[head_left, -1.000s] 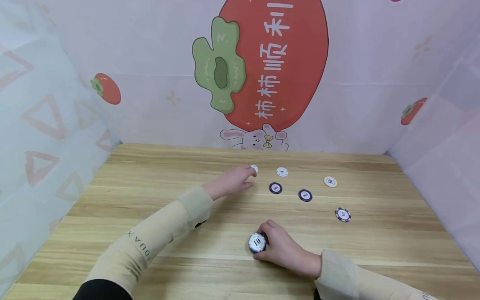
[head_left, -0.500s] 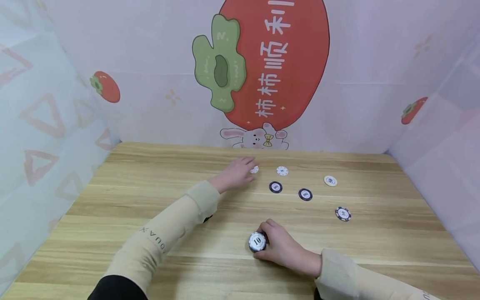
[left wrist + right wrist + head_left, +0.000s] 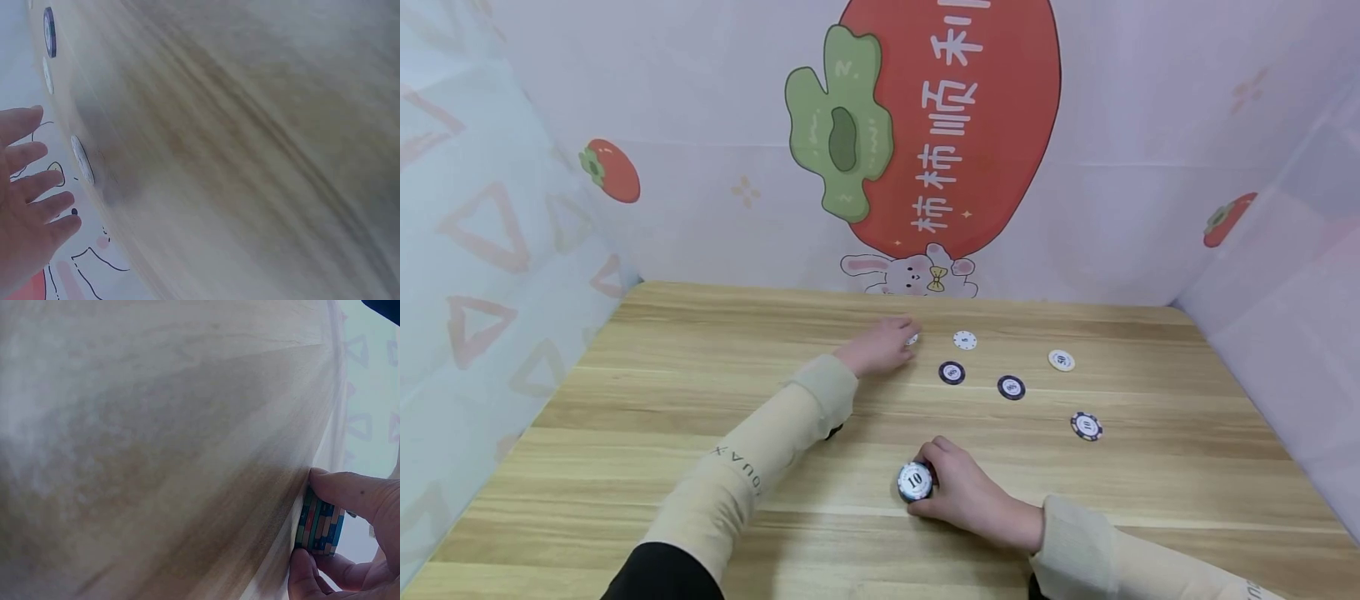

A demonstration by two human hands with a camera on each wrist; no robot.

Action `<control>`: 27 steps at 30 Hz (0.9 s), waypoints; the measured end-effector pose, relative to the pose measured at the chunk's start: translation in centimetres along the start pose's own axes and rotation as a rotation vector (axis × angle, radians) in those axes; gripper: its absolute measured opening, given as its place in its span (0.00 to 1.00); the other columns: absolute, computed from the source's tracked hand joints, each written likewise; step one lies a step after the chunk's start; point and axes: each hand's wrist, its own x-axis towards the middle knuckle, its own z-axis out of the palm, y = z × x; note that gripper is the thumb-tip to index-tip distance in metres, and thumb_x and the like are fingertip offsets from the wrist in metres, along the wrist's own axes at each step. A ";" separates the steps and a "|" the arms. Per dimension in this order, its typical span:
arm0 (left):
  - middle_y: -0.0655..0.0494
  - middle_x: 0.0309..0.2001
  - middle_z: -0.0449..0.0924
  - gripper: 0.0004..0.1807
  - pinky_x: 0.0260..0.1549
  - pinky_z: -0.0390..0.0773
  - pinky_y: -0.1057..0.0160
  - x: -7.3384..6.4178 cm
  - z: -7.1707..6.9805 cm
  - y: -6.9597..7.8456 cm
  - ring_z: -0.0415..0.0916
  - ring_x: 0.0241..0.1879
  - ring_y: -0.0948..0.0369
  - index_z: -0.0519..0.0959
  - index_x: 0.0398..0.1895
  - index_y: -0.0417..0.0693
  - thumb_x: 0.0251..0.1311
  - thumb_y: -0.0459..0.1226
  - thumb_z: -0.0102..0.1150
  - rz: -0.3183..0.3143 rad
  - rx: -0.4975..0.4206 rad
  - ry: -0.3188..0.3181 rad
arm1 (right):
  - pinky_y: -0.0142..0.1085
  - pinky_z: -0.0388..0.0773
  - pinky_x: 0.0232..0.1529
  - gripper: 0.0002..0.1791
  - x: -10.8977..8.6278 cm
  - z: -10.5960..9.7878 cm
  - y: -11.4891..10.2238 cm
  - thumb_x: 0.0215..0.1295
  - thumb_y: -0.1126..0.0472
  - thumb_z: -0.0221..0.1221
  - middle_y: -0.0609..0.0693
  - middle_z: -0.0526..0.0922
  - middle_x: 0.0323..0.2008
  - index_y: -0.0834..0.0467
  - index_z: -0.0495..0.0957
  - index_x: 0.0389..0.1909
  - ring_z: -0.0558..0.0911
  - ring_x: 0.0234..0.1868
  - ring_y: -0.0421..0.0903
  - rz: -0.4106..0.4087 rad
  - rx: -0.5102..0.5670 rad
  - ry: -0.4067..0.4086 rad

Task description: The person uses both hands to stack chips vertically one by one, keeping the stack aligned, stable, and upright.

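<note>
My right hand grips a stack of poker chips between thumb and fingers, a white-faced 10 on top. In the right wrist view the stack's layered edges show, standing on the wooden table. Farther back, my left hand hovers over a white poker chip, which its fingers partly cover in the head view. Seen from the left wrist, the fingers are spread and hold nothing, and that white chip lies flat on the table, apart from them.
Right of my left hand lie another white chip, two dark-rimmed chips, a cream 50 chip and a dark-edged 10 chip. Printed cloth walls enclose the wooden table at the back and sides.
My left arm has moved rightward, and the hand has come farther over the white chip. My right hand stays around the stack in the same place.
</note>
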 end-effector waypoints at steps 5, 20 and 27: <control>0.50 0.69 0.51 0.26 0.65 0.49 0.60 0.6 0.3 -0.1 0.47 0.68 0.56 0.58 0.67 0.47 0.67 0.39 0.42 -0.036 -0.009 -0.027 | 0.31 0.73 0.34 0.21 0.0 0.0 0.0 0.37 0.61 0.72 0.44 0.70 0.31 0.59 0.73 0.32 0.72 0.32 0.39 -0.003 0.003 0.000; 0.49 0.64 0.62 0.22 0.62 0.57 0.60 0.2 0.4 -0.1 0.58 0.64 0.56 0.63 0.64 0.44 0.69 0.39 0.37 -0.032 0.031 -0.070 | 0.31 0.73 0.34 0.22 0.0 -0.1 -0.1 0.38 0.61 0.72 0.45 0.70 0.31 0.59 0.73 0.33 0.72 0.32 0.38 -0.002 0.010 -0.020; 0.52 0.41 0.75 0.11 0.45 0.72 0.63 0.2 0.3 -0.1 0.71 0.39 0.60 0.76 0.46 0.43 0.64 0.33 0.46 0.023 0.106 -0.041 | 0.31 0.73 0.35 0.22 0.0 -0.1 -0.1 0.38 0.60 0.72 0.45 0.70 0.32 0.59 0.73 0.34 0.72 0.33 0.39 0.008 0.008 -0.031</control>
